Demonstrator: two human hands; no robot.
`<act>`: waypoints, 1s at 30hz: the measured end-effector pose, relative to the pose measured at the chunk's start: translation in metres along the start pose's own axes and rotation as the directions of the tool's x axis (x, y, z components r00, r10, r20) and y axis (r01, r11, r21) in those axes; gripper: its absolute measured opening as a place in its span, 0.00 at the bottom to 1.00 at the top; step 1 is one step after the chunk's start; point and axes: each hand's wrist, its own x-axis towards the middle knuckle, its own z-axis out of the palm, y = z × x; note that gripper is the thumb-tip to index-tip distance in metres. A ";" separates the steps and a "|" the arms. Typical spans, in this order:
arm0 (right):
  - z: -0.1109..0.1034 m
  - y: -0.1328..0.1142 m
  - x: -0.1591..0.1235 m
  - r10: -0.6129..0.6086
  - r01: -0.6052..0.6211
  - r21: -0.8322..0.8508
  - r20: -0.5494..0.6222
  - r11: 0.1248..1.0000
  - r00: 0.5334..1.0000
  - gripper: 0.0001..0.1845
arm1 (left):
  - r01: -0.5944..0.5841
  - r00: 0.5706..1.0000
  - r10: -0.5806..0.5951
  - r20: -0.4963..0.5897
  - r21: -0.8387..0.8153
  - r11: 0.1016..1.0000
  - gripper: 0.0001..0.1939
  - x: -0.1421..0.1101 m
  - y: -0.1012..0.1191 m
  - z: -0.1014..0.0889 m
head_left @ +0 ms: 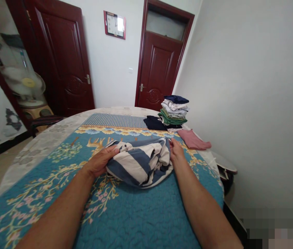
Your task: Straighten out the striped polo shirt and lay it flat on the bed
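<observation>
A crumpled garment (pixel 133 164) with wide blue-grey and cream stripes is bunched up over the middle of the table; a button shows near its upper left. My left hand (pixel 102 159) grips its left side, thumb on top and fingers underneath. At the opposite side, my right hand (pixel 176 150) pinches the upper right edge, its fingers partly hidden by the cloth. Beneath lies a teal quilted cover (pixel 141 214) printed with blossom branches.
A pile of folded clothes (pixel 173 110) stands at the table's far right, beside a dark folded garment (pixel 153 122) and a pink cloth (pixel 194 139). A stool (pixel 226 166) is at the right. Behind are two dark red doors (pixel 159 62) and a fan (pixel 28 82).
</observation>
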 end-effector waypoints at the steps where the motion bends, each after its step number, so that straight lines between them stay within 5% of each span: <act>1: 0.000 0.001 0.001 0.000 0.000 0.001 -0.025 1.000 1.000 0.15 | -0.020 1.000 0.020 -0.024 -0.017 1.000 0.26 0.001 0.000 0.000; 5: 0.010 -0.007 -0.011 -0.067 0.059 -0.131 -0.057 0.990 0.996 0.12 | -0.107 0.991 0.103 -0.089 -0.051 0.993 0.33 0.005 -0.001 -0.002; 7: 0.020 -0.016 -0.025 -0.196 0.217 -0.333 0.094 0.918 0.976 0.13 | -0.134 0.988 0.129 -0.084 -0.057 0.989 0.37 0.005 -0.001 -0.002; 11: 0.040 -0.024 -0.057 -0.190 0.583 -0.569 0.602 0.580 0.776 0.23 | -0.193 0.978 0.186 -0.096 -0.072 0.978 0.39 0.003 -0.001 0.003; 13: 0.046 -0.020 -0.069 -0.133 0.683 -0.581 0.711 0.443 0.691 0.18 | -0.226 0.970 0.215 -0.112 -0.094 0.970 0.37 0.003 0.001 0.005; 16: 0.048 -0.011 -0.072 -0.119 0.728 -0.589 0.743 0.350 0.659 0.07 | -0.332 0.932 0.298 -0.206 -0.155 0.931 0.34 0.007 0.005 -0.001; 22: 0.037 -0.022 -0.058 -0.297 0.624 -0.614 0.555 0.484 0.777 0.05 | -0.593 0.709 0.362 -0.605 -0.235 0.770 0.33 0.020 0.016 -0.046; 24: 0.037 -0.027 -0.057 -0.272 0.560 -0.604 0.504 0.567 0.820 0.03 | -0.582 0.704 0.334 -0.627 -0.239 0.777 0.33 0.021 0.017 -0.055; 26: 0.040 -0.027 -0.058 -0.227 0.465 -0.591 0.432 0.660 0.872 0.03 | -0.537 0.749 0.327 -0.577 -0.238 0.809 0.31 0.020 0.016 -0.054; 28: 0.044 -0.023 -0.058 -0.155 0.308 -0.532 0.312 0.789 0.937 0.06 | -0.495 0.781 0.330 -0.530 -0.203 0.845 0.29 0.020 0.014 -0.048; 30: 0.047 -0.020 -0.055 -0.040 0.114 -0.363 0.206 0.925 0.978 0.09 | -0.457 0.770 0.319 -0.553 -0.128 0.880 0.24 0.020 0.012 -0.041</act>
